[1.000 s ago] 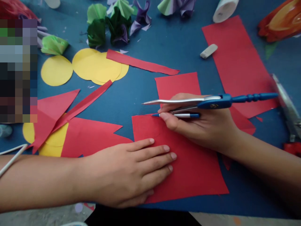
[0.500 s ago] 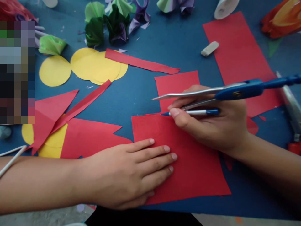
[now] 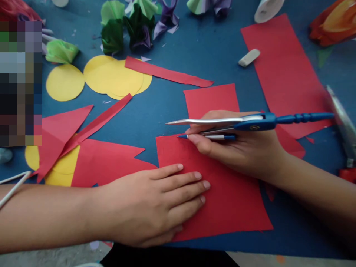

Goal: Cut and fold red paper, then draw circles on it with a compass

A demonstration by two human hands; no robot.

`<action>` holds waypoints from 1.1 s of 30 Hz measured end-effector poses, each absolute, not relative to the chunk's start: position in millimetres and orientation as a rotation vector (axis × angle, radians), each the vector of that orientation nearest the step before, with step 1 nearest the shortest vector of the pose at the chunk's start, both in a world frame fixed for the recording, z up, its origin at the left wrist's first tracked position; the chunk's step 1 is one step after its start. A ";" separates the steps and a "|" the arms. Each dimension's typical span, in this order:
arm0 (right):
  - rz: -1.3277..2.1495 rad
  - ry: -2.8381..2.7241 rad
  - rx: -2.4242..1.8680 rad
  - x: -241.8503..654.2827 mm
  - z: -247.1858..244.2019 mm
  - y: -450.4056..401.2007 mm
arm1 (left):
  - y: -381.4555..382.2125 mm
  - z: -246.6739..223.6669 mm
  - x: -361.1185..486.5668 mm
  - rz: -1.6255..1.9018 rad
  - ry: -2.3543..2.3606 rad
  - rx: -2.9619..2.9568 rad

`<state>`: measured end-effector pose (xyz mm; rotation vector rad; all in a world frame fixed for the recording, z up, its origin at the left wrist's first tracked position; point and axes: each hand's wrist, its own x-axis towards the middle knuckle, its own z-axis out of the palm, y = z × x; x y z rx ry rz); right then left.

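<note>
Under my left hand [image 3: 155,207] lies a sheet of red paper [image 3: 228,200]; the palm is down and the fingers are stretched out flat on it. My right hand [image 3: 239,148] pinches a drawing compass [image 3: 254,122] with a blue handle, holding it by the pencil leg. The blue pencil tip is at the sheet's top edge, and the metal needle leg points left above it. Faint curved pencil marks show near the sheet's upper left. Partly behind my right hand is a smaller red paper piece [image 3: 211,98].
Yellow paper circles [image 3: 65,83] and red scraps [image 3: 108,161] lie to the left. A white eraser [image 3: 249,58] touches a red sheet [image 3: 286,70]. Folded green and purple paper [image 3: 112,35] sits at the back. A blurred metal tool [image 3: 342,126] lies at the right.
My right hand has slid the compass left along the sheet's top edge, and its handle has tipped a little lower. My left hand stays in place.
</note>
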<state>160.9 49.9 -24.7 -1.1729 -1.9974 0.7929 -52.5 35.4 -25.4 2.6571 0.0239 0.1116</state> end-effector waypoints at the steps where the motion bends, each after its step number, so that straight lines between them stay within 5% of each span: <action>1: 0.804 -2.001 -1.167 160.9 -24.6 50.0 | 35.5 -25.4 -52.7 0.112 0.024 2.658; 33: 0.790 -1.882 -1.250 159.1 -21.6 47.4 | 36.8 -23.5 -52.2 0.092 0.008 2.636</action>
